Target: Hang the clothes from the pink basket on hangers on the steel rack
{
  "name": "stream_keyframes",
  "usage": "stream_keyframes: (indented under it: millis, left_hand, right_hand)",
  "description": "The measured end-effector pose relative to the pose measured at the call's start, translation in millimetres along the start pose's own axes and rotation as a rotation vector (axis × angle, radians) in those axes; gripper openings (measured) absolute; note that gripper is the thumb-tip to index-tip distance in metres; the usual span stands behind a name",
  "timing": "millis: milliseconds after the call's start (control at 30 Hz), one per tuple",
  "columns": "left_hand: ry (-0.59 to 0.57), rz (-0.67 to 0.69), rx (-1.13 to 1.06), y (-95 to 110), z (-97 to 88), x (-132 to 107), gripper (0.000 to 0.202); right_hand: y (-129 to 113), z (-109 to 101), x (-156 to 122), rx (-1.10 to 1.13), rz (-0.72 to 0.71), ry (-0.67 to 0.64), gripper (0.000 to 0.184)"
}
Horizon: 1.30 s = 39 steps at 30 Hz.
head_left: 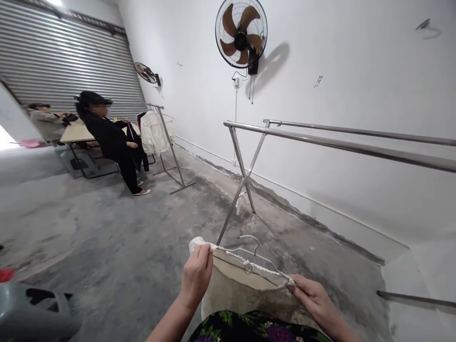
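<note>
The left hand (196,274) is closed in a pinch, thumb and fingertips gripping one end of a cream garment (242,289) where the cloth bunches into a small white knot just above the knuckles. The right hand (313,298) pinches the opposite end of the same upper edge, fingers drawn together on the fabric. Between the two hands the edge, trimmed with a twisted white cord, is held taut and slopes down toward the right hand; the body of the garment hangs below it, against a dark floral cloth (249,327) at the person's lap. A white wire hanger (249,247) sits at the garment's upper edge, between the hands and just beyond them; whether it is threaded through the garment cannot be made out from this angle. Beyond the hands stands a steel garment rail (320,140) on crossed legs, running off past the right hand. A wall fan (241,33) is mounted high above it. Far off beyond the left hand, a person in black (114,142) sits by a table (76,134) and a second rail carrying pale clothing.
</note>
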State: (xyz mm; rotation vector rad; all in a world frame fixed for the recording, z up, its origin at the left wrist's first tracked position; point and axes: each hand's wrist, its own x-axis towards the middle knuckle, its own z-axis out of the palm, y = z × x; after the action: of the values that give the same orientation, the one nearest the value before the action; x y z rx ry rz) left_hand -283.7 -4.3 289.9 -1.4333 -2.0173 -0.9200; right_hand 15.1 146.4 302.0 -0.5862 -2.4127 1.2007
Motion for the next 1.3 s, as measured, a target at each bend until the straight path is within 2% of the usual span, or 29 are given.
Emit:
stream_keyframes:
  millis: [100,200,300,367,433,533,600,667,733,800,867,1100,1200,1300]
  left_hand:
    - [0.004,-0.021,-0.037,7,9.3,10,0.014]
    - [0.0,0.025,-0.005,18,17.9,20,0.016]
    - [-0.085,0.04,0.089,28,24.9,27,0.016]
    - [-0.144,-0.005,0.151,27,28.1,31,0.018]
    - [-0.138,-0.122,0.16,15,31.2,37,0.024]
    - [-0.051,-0.341,0.026,-18,40.2,47,0.036]
    - [-0.082,-0.373,-0.148,-41,50.0,55,0.042]
    - [-0.164,-0.336,-0.341,-58,61.3,64,0.043]
    - [-0.258,-0.353,-0.541,-68,71.8,73,0.04]
    - [-0.313,-0.429,-0.692,-77,79.8,81,0.039]
    - [-0.316,-0.487,-0.77,-88,85.5,88,0.041]
    - [-0.297,-0.486,-0.885,-145,101.3,118,0.042]
    - [-0.246,-0.347,-0.792,-164,102.1,135,0.042]
    - [-0.224,0.029,-0.571,-171,100.0,155,0.042]
  right_hand:
    - [15,-10,13,0.029,-0.035,-0.066,0.041]
    - [34,-20,26,0.043,-0.086,-0.117,0.04]
    - [53,-32,34,0.058,-0.075,-0.091,0.039]
    - [63,-42,36,0.068,-0.032,-0.062,0.039]
    - [68,-53,36,0.073,-0.001,-0.044,0.038]
    - [70,-66,40,0.076,0.013,-0.006,0.037]
    - [68,-70,45,0.066,0.031,0.002,0.036]
    - [65,-71,51,0.052,0.059,0.007,0.036]
    - [60,-66,56,0.047,0.086,0.032,0.036]
    - [52,-57,60,0.058,0.116,0.079,0.037]
    - [42,-45,64,0.076,0.16,0.126,0.036]
    - [8,7,87,0.109,0.226,0.2,0.034]
    - [-4,29,97,0.117,0.255,0.245,0.033]
    - [-13,47,106,0.152,0.286,0.274,0.032]
